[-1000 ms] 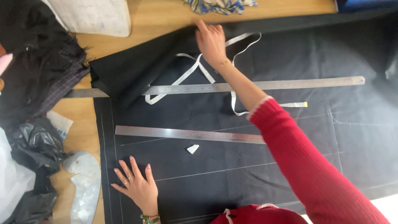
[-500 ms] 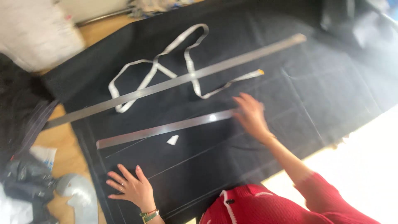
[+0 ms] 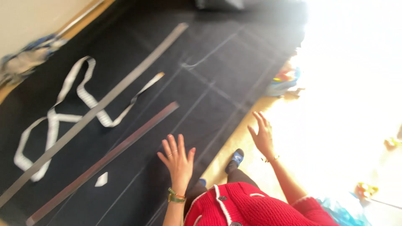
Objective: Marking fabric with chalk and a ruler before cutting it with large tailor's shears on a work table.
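My left hand (image 3: 179, 160) hovers open with fingers spread over the near edge of a black cloth (image 3: 217, 75) marked with chalk lines. My right hand (image 3: 263, 136) is open too, lifted in the air past the cloth's edge, holding nothing. On the cloth lie a long metal ruler (image 3: 100, 106), a shorter dark ruler (image 3: 104, 161) nearest my left hand, a white tape measure (image 3: 79, 94) looped under the long ruler, and a small white chalk piece (image 3: 101, 179). My red knitted top (image 3: 247, 207) fills the bottom of the view.
The view is tilted and blurred. Strong glare washes out the right side. A blue slipper (image 3: 237, 158) shows on the wooden floor (image 3: 247, 125) below. Colourful small items (image 3: 284, 79) lie by the cloth's edge, and a blue-white bundle (image 3: 29, 60) lies at upper left.
My right hand has drawn back from the far tape and rulers and now hangs off the cloth's edge. The left hand lifted off the cloth. The view has swung and tilted right.
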